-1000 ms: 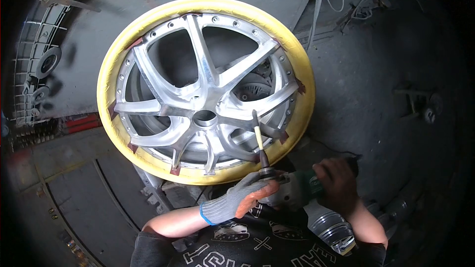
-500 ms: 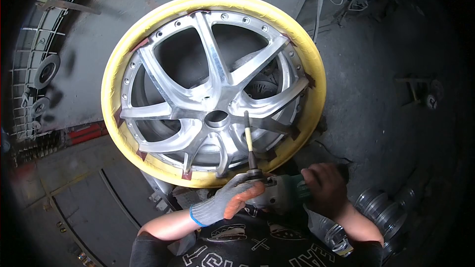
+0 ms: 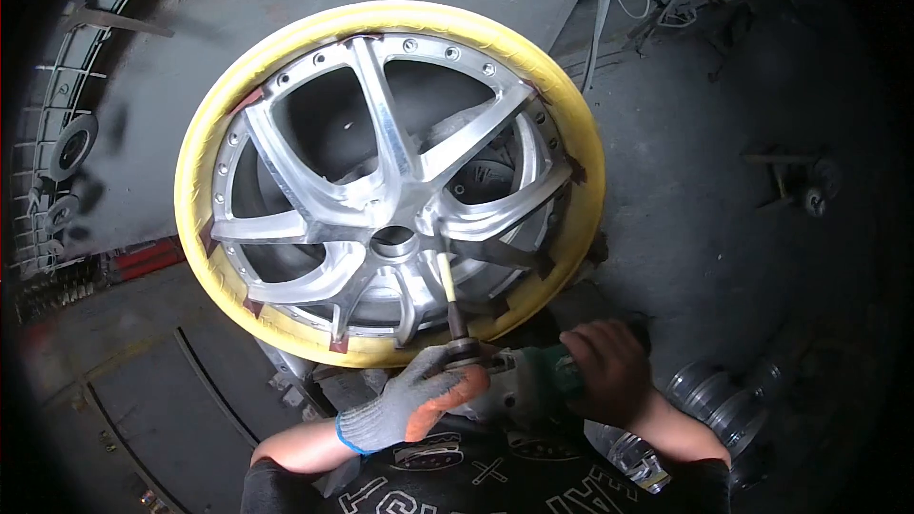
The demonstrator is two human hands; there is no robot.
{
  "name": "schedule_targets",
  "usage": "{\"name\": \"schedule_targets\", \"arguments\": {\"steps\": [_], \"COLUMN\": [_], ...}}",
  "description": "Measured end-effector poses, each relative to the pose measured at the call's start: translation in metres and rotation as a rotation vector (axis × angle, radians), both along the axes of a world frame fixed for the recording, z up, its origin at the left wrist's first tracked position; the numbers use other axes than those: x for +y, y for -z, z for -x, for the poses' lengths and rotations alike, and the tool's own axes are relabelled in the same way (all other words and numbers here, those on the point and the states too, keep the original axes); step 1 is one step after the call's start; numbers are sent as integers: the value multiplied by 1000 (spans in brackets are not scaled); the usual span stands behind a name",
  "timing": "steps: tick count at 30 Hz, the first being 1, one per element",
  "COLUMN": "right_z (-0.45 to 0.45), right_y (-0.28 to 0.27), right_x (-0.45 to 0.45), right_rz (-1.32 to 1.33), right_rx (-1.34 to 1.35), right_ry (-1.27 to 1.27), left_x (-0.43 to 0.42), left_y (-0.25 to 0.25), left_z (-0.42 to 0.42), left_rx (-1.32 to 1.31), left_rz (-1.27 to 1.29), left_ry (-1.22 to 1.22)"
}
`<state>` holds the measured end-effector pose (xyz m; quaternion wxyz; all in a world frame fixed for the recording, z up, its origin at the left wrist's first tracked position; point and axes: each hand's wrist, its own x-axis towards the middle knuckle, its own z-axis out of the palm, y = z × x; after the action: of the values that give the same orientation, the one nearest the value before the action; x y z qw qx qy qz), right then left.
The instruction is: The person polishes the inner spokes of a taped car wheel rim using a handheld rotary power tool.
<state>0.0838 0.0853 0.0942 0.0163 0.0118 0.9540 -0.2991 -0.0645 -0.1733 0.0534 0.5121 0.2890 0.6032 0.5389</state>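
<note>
A silver wheel with several spokes stands in front of me, its rim wrapped in yellow covering. My left hand, in a grey and orange glove, is closed round the front of a power tool. My bare right hand grips the tool's dark green rear body. From the tool a thin shaft with a pale yellow section reaches over the lower spokes, its blurred tip close to the right of the centre hole. Small dark red patches sit at the spoke ends.
Metal grid shelving with small discs is at the left. Cables hang at the upper right. A small wheeled object lies on the right floor. Shiny rims are at the lower right.
The tool and both my hands have moved left, and the shaft tip has shifted nearer the wheel's centre hole. Both hands keep their grip. The whole view has shifted slightly.
</note>
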Motion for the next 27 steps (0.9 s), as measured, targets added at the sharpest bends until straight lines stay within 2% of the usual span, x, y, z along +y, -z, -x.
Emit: {"name": "schedule_targets", "arguments": {"steps": [1, 4, 5, 7, 8, 9, 11, 14, 16, 17, 18, 20, 23, 26, 27], "right_z": [0, 2, 2, 2, 2, 0, -3, -2, 0, 1, 3, 6, 11, 16, 17], "right_y": [-4, -13, -13, -13, -11, -10, -3, -1, -2, -2, -2, -3, -4, -5, -5], "right_x": [7, 29, 36, 49, 57, 63, 79, 104, 120, 128, 136, 149, 163, 170, 171], "right_rz": [0, 23, 50, 84, 104, 126, 128, 125, 125, 124, 124, 121, 109, 99, 94], "right_rx": [-4, 17, 13, 5, -4, -17, -11, -5, -9, -39, -70, -88, -116, -119, -110], "right_ry": [-8, -5, -22, -47, -35, -22, -43, -69, -83, -95, -105, -121, -140, -143, -135], "left_x": [9, 48, 64, 89, 100, 110, 119, 130, 158, 163, 166, 177, 189, 188, 187], "left_y": [-9, -34, -39, -46, -48, -49, -40, -24, -31, -30, -29, -26, -20, -5, 3], "left_z": [1, 5, 7, 6, 6, 6, 2, -6, -12, -13, -14, -20, -29, -31, -34], "left_rx": [139, 296, -94, -434, -439, -679, -923, -1138, -692, -695, -910, -1124, -1106, -1075, -949], "left_rz": [-52, -5, 139, 207, 215, 260, 304, 128, 236, 241, 138, 31, 175, 132, 46], "left_ry": [29, 65, 53, -18, -29, -44, -73, -33, -86, -94, -184, -282, -378, -244, -225]}}
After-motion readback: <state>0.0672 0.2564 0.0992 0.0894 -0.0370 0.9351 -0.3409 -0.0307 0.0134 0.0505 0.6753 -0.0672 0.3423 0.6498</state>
